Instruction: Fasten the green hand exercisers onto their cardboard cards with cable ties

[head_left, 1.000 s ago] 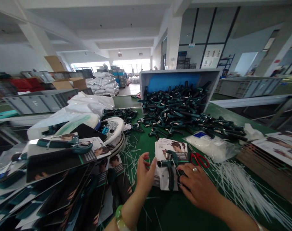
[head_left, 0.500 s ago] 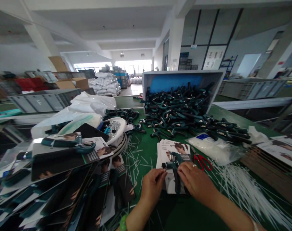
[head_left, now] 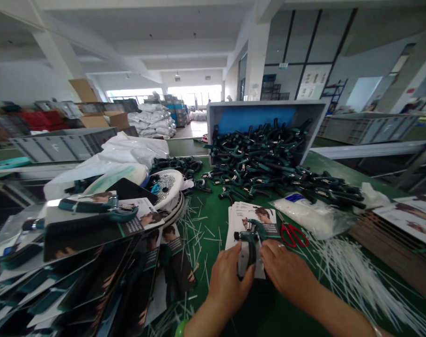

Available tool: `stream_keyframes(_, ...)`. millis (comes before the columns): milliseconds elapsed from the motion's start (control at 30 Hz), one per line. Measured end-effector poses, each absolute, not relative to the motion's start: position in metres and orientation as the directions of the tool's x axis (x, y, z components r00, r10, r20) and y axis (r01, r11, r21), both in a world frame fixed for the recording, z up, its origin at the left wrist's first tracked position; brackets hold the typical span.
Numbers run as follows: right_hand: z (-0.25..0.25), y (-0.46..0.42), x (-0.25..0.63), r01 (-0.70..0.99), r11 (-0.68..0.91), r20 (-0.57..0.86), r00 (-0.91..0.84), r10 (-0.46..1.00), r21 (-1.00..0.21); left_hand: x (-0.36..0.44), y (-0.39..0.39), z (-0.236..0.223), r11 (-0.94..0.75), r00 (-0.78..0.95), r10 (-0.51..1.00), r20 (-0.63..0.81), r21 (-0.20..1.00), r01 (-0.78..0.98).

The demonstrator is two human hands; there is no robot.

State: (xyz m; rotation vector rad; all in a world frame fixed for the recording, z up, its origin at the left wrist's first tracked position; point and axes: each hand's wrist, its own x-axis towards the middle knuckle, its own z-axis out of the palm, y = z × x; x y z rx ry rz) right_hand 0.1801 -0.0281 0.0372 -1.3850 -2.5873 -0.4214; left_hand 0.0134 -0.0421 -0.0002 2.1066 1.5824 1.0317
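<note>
Hand gripper (head_left: 248, 245) — springy, stiff-looking, best taken by its pale handle — sits over a stack of printed cards (head_left: 238, 229), left hand (head_left: 229, 281) curling its fingers round it, right hand (head_left: 286, 271) pressing close beside, its exact hold hidden.

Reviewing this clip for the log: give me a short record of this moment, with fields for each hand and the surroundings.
Left hand: wrapped around the lower part of a teal-and-black hand gripper.
Right hand: fingers at the gripper's right side, over a printed white card.
Nearby: red-handled steel scissors; clear plastic bag of white strips.
Beyond: tilted grey plastic crate spilling similar grippers onto a green work table.
</note>
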Motion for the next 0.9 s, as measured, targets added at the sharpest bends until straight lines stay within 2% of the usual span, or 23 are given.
stream_keyframes(67, 0.038, -0.022, 0.174, 0.835, 0.548, 0.327, -0.531, 0.782, 0.046, 0.01, -0.04, -0.004, -0.365, 0.123, 0.915, 0.385, 0.655, 0.662)
stream_keyframes(233, 0.024, -0.009, 0.162, 0.749, 0.528, 0.429, -0.356, 0.83, -0.401, 0.004, -0.031, -0.005, -0.383, 0.112, 0.913, 0.392, 0.731, 0.565)
stream_keyframes(333, 0.015, -0.008, 0.164, 0.68, 0.5, 0.438, -0.282, 0.853, -0.536, 0.003, -0.026, 0.0, -0.325, 0.105, 0.937, 0.334, 0.721, 0.612)
stream_keyframes(433, 0.011, -0.011, 0.168, 0.616, 0.452, 0.412, -0.219, 0.885, -0.645, 0.003, -0.024, 0.005, -0.273, 0.096, 0.95, 0.298, 0.641, 0.717)
stream_keyframes(533, 0.011, -0.014, 0.169, 0.579, 0.398, 0.378, -0.163, 0.911, -0.712, 0.003, -0.023, 0.008, -0.276, 0.121, 0.945, 0.305, 0.543, 0.793)
stream_keyframes(667, 0.013, -0.015, 0.167, 0.575, 0.413, 0.401, -0.155, 0.903, -0.707, 0.004, -0.022, 0.01, -0.315, 0.172, 0.927, 0.332, 0.445, 0.838)
stream_keyframes(900, 0.013, -0.015, 0.166, 0.599, 0.447, 0.426, -0.188, 0.885, -0.664, 0.006, -0.02, 0.01, -0.306, 0.175, 0.931, 0.321, 0.422, 0.854)
